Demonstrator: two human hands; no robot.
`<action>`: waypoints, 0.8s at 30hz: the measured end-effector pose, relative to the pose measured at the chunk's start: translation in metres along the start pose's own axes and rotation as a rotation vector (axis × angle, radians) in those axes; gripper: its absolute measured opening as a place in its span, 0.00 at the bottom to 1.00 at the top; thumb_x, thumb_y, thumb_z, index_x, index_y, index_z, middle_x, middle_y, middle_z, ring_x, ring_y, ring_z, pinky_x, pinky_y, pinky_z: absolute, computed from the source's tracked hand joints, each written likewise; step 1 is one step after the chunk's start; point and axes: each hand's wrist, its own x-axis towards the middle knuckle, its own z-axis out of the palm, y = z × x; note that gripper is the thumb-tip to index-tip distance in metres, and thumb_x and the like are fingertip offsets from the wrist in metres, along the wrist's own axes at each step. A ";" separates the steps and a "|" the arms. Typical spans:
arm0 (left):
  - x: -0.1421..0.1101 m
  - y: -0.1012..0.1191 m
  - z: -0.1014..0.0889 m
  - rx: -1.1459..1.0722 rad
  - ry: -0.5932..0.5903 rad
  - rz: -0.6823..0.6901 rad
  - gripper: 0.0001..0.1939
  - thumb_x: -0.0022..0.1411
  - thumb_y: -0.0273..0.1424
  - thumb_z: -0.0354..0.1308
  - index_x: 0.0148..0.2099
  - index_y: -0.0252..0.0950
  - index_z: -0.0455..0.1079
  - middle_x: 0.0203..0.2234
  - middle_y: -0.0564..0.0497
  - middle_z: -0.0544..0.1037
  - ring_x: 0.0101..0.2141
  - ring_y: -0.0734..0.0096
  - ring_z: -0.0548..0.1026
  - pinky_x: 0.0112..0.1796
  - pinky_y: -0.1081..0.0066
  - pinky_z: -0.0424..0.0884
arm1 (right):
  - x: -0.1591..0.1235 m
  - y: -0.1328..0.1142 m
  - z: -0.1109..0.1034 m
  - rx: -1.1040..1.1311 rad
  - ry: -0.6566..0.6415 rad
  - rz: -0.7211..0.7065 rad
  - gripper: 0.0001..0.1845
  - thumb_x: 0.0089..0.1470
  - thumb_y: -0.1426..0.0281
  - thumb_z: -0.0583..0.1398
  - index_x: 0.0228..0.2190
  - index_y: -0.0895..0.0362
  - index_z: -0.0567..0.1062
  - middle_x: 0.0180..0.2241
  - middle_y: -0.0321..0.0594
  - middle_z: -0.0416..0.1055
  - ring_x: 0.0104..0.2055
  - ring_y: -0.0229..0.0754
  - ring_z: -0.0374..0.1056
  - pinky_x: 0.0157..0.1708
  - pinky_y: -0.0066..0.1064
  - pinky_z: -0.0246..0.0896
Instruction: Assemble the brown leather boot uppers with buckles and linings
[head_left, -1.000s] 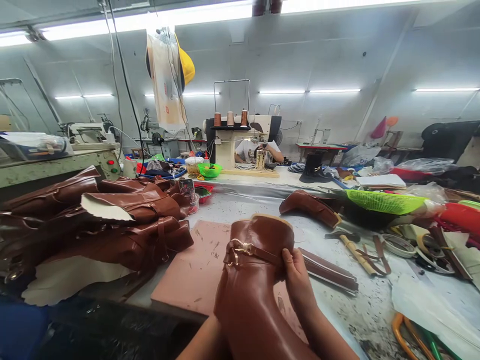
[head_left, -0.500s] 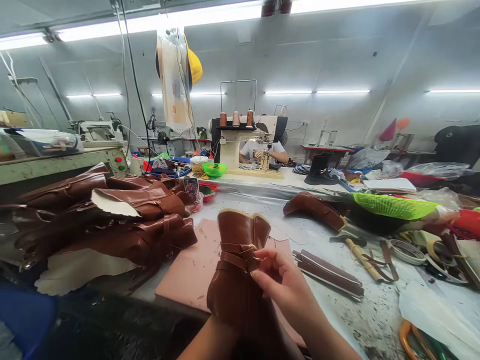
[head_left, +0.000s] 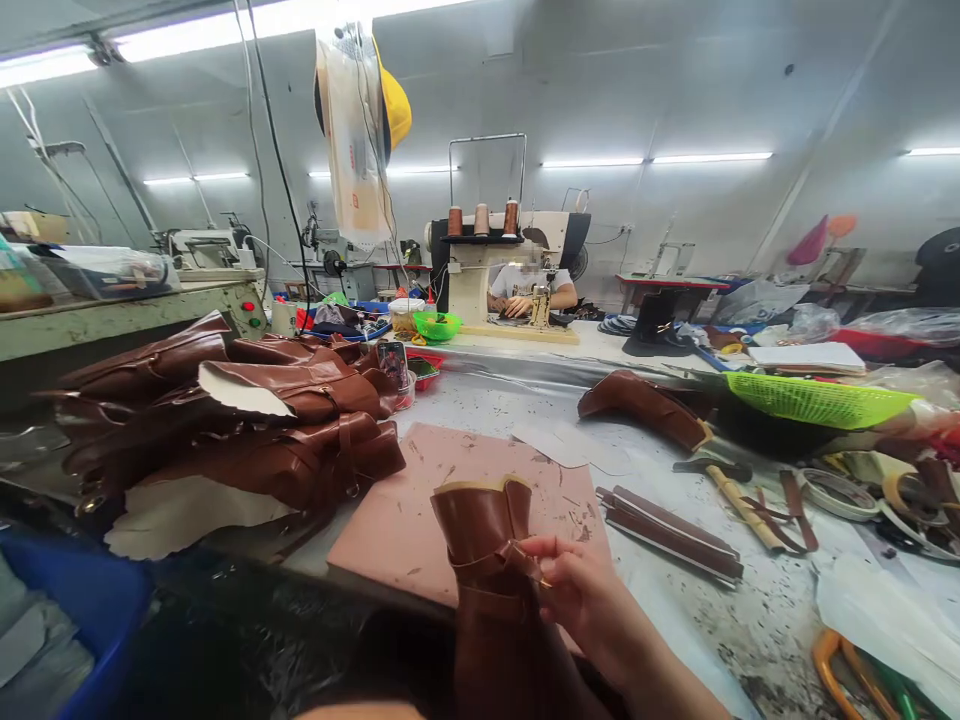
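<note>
A brown leather boot upper (head_left: pixel 484 610) stands in front of me, its cream-lined opening facing away. Two straps wrap round its shaft. My right hand (head_left: pixel 574 580) pinches the end of the upper strap (head_left: pixel 517 560) between thumb and fingers, at the shaft's right side, where a small gold-coloured metal piece shows. Of my left arm only a sliver of skin shows at the bottom edge; its fingers are hidden. Behind the boot lies a pinkish cutting board (head_left: pixel 450 455).
Brown boot uppers (head_left: pixel 292 470) are heaped at left. To the right lie dark brown strips (head_left: pixel 671 535), a hammer (head_left: pixel 742 505), another boot upper (head_left: pixel 645 405) and a green basket (head_left: pixel 821 400). Beyond stands a sewing machine (head_left: pixel 472 290), with a co-worker (head_left: pixel 532 290) behind it.
The boot has dropped lower in view, and its upper strap is lifted away from the shaft in my right hand's pinch. My left forearm has sunk to the bottom edge.
</note>
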 end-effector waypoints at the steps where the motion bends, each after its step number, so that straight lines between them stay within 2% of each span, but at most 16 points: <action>1: -0.002 0.001 -0.004 0.026 0.025 -0.026 0.11 0.63 0.34 0.52 0.46 0.36 0.67 0.42 0.48 0.72 0.40 0.65 0.72 0.42 0.61 0.69 | -0.003 0.005 0.000 -0.030 -0.003 0.012 0.13 0.29 0.73 0.58 0.25 0.58 0.74 0.18 0.31 0.65 0.19 0.30 0.55 0.18 0.23 0.52; 3: 0.000 -0.001 -0.007 0.158 0.122 -0.077 0.10 0.61 0.31 0.53 0.45 0.38 0.68 0.41 0.49 0.73 0.41 0.63 0.71 0.44 0.62 0.67 | -0.010 0.015 0.001 -0.066 -0.022 0.011 0.12 0.30 0.74 0.57 0.24 0.57 0.73 0.16 0.27 0.61 0.18 0.29 0.52 0.19 0.23 0.51; 5: 0.009 -0.006 -0.003 0.372 0.208 -0.107 0.13 0.57 0.28 0.55 0.46 0.39 0.67 0.41 0.48 0.72 0.41 0.60 0.70 0.43 0.62 0.66 | -0.017 0.023 0.002 -0.127 -0.045 -0.030 0.10 0.32 0.72 0.59 0.25 0.56 0.72 0.16 0.26 0.58 0.18 0.31 0.52 0.20 0.24 0.52; 7: 0.020 -0.012 0.007 0.532 0.224 -0.108 0.11 0.55 0.24 0.56 0.43 0.37 0.67 0.37 0.47 0.72 0.38 0.61 0.70 0.39 0.63 0.67 | -0.022 0.027 0.003 -0.283 -0.041 -0.134 0.09 0.36 0.68 0.61 0.26 0.56 0.72 0.18 0.29 0.61 0.22 0.34 0.56 0.24 0.26 0.54; 10: 0.030 -0.017 0.023 0.555 0.262 -0.083 0.06 0.55 0.20 0.53 0.35 0.35 0.66 0.32 0.49 0.72 0.35 0.63 0.68 0.37 0.64 0.67 | -0.026 0.027 0.005 -0.620 0.007 -0.298 0.10 0.41 0.62 0.62 0.26 0.55 0.71 0.26 0.35 0.69 0.29 0.40 0.62 0.30 0.30 0.56; 12: 0.031 -0.018 0.030 0.506 0.296 -0.082 0.06 0.56 0.19 0.52 0.34 0.35 0.64 0.31 0.49 0.71 0.35 0.64 0.68 0.38 0.64 0.66 | -0.027 0.025 0.006 -0.740 0.038 -0.328 0.09 0.42 0.63 0.61 0.25 0.55 0.70 0.28 0.36 0.70 0.30 0.40 0.63 0.31 0.30 0.56; 14: 0.028 -0.017 0.032 0.475 0.305 -0.116 0.06 0.56 0.20 0.52 0.33 0.35 0.64 0.30 0.49 0.71 0.34 0.64 0.67 0.37 0.64 0.65 | -0.026 0.026 0.007 -0.701 0.041 -0.278 0.10 0.43 0.62 0.61 0.23 0.56 0.68 0.25 0.35 0.69 0.28 0.39 0.61 0.30 0.29 0.56; 19: 0.020 -0.019 0.030 0.411 0.286 -0.227 0.09 0.55 0.20 0.53 0.37 0.36 0.67 0.31 0.50 0.72 0.35 0.64 0.66 0.39 0.63 0.63 | -0.024 0.040 0.006 -0.385 -0.039 -0.035 0.21 0.39 0.53 0.64 0.24 0.58 0.69 0.19 0.31 0.60 0.22 0.33 0.53 0.21 0.25 0.49; 21: 0.018 -0.020 0.028 0.388 0.263 -0.245 0.08 0.56 0.21 0.52 0.36 0.37 0.68 0.31 0.51 0.72 0.36 0.64 0.66 0.39 0.63 0.62 | -0.026 0.044 0.006 -0.391 -0.047 -0.024 0.21 0.39 0.53 0.64 0.25 0.58 0.70 0.19 0.31 0.60 0.21 0.32 0.53 0.21 0.25 0.49; 24: 0.015 -0.023 0.026 0.302 0.225 -0.276 0.08 0.55 0.21 0.51 0.33 0.38 0.67 0.31 0.52 0.71 0.37 0.65 0.65 0.40 0.64 0.62 | -0.032 0.045 0.007 -0.559 -0.039 -0.100 0.15 0.42 0.58 0.62 0.25 0.57 0.71 0.20 0.33 0.64 0.22 0.35 0.57 0.23 0.27 0.53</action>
